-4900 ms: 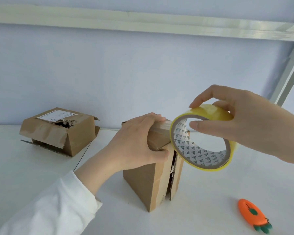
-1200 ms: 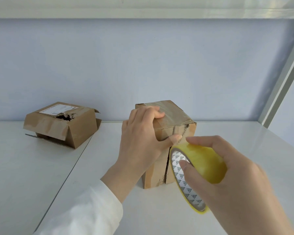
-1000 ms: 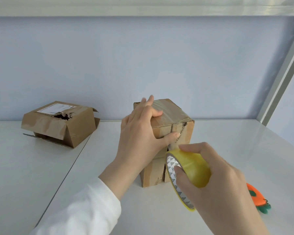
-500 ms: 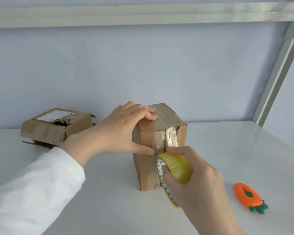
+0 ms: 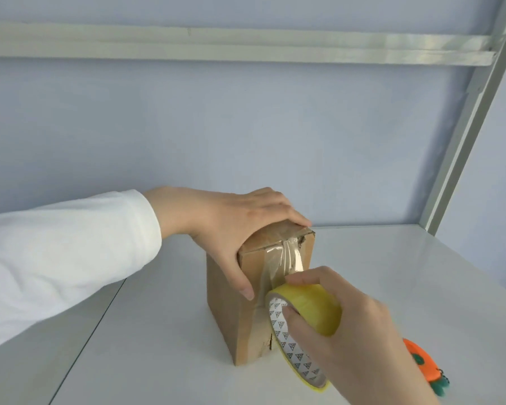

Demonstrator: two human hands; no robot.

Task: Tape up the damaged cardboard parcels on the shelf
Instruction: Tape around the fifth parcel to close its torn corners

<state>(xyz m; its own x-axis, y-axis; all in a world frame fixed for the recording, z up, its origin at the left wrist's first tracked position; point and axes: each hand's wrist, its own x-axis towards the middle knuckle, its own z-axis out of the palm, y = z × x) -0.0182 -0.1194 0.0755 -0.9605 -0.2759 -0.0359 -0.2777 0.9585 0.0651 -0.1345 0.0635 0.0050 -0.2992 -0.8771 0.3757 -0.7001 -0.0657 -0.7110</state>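
Yellow tape roll point(image 5: 313, 309), brown parcel point(image 5: 231, 314)

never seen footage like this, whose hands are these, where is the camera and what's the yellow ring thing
There is no machine here. A person works with bare hands, and the single picture comes from a camera worn on their head, looking forward and down. The left hand, in a white sleeve, grips the top of a brown cardboard parcel standing upright on a white shelf. The right hand holds the yellow ring, a roll of tape, against the parcel's front. A strip of clear tape runs from the parcel's top edge down to the roll. An orange carrot-shaped object lies on the shelf at the right.
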